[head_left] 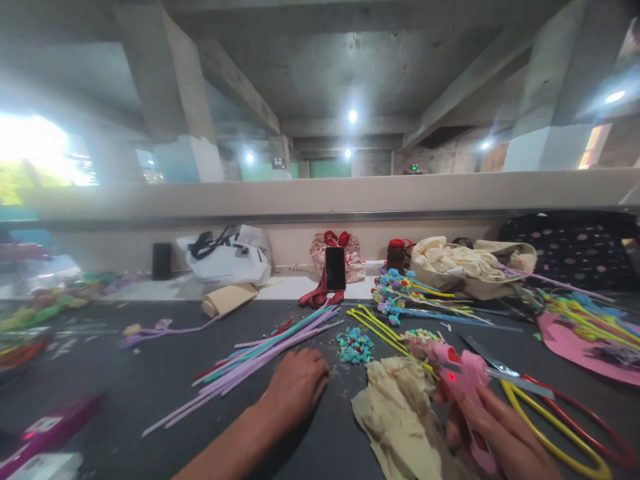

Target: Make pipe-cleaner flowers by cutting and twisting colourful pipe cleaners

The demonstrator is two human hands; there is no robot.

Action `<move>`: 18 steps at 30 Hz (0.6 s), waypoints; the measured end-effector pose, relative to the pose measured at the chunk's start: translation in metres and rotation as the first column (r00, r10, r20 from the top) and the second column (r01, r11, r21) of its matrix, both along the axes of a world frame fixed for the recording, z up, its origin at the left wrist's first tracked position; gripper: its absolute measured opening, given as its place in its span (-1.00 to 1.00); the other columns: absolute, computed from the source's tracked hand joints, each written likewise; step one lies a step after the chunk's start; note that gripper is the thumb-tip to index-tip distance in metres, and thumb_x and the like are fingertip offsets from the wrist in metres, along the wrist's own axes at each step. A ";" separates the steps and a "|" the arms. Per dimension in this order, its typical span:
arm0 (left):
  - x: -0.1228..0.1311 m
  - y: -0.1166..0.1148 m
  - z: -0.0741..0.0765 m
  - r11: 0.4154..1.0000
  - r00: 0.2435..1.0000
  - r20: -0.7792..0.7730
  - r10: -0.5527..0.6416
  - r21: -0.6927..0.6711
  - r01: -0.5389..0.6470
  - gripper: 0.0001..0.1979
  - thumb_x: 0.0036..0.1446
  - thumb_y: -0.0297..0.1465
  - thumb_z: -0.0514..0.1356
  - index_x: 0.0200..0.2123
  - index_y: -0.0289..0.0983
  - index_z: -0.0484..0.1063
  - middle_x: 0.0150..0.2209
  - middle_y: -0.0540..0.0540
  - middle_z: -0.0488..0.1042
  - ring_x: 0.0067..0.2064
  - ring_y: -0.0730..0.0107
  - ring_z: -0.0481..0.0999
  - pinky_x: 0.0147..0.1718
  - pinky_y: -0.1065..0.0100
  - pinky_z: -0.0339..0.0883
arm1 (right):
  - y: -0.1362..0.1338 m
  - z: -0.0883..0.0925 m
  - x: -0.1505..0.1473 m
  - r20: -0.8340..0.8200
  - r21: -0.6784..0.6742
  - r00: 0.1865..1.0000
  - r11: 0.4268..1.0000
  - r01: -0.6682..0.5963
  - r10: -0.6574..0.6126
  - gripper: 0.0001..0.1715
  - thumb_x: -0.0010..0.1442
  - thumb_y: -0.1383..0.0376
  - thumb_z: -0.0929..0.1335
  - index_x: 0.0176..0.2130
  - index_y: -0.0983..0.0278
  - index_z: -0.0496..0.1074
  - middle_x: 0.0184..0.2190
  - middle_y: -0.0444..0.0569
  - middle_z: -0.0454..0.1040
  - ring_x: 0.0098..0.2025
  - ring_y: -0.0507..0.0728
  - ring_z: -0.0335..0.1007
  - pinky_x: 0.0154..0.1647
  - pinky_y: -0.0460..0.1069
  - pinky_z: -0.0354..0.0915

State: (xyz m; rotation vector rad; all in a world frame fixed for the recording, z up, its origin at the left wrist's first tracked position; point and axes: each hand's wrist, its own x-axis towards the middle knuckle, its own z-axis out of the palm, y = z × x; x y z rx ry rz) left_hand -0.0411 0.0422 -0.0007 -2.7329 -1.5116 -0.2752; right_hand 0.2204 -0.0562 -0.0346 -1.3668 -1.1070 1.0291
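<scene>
My left hand (299,381) rests low over the dark tabletop, its fingers curled down and their tips hidden. Beside it lies a bundle of long lilac, teal and red stems (270,353). A small pile of blue-green bits (355,345) sits just beyond its fingers. My right hand (493,427) grips a pink glue gun (465,380) with a lit red light and a clear glue stick poking out behind. Under and beside its nozzle are a crumpled beige cloth (400,413), yellow stems (383,328) and a heap of pale bits (423,339).
Scissors (500,365) with red and yellow handles lie right of the glue gun. Behind stand a phone (335,269), small flower bunches (395,293), a cloth-filled basket (450,280) and a white bag (227,257). A purple object (55,427) is at lower left.
</scene>
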 end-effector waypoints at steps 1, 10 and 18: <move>-0.003 -0.002 0.000 1.000 1.000 -0.028 0.005 0.017 -0.004 -0.80 0.04 -0.42 0.01 -0.46 -0.24 0.43 -0.36 -0.11 0.47 -0.25 0.24 0.40 -0.28 0.28 0.19 | 0.000 -0.001 0.001 -0.002 0.004 1.000 1.000 0.005 -0.005 -0.57 0.02 -0.06 0.26 -0.42 0.23 0.41 -0.63 -0.09 0.43 -0.60 -0.01 0.19 -0.60 -0.15 0.13; -0.024 -0.002 0.010 0.992 0.992 -0.039 0.116 0.046 -0.114 -0.81 0.04 -0.41 -0.02 -0.39 -0.20 0.39 -0.34 -0.07 0.49 -0.26 0.32 0.43 -0.34 0.38 0.18 | 0.000 0.009 -0.002 -0.048 0.098 0.997 0.994 -0.053 0.057 -0.59 -0.03 -0.04 0.31 -0.39 0.25 0.40 -0.69 -0.15 0.37 -0.65 -0.03 0.16 -0.67 -0.17 0.08; -0.014 0.009 0.016 0.992 0.991 0.019 0.129 0.006 -0.129 -0.78 0.04 -0.34 -0.02 -0.40 -0.16 0.42 -0.34 -0.01 0.53 -0.28 0.33 0.46 -0.36 0.39 0.18 | 0.010 -0.006 0.001 -0.267 -0.066 0.963 0.998 0.024 -0.041 -0.54 -0.20 0.01 0.42 -0.40 0.31 0.43 -0.71 -0.15 0.38 -0.66 0.00 0.28 -0.67 -0.14 0.20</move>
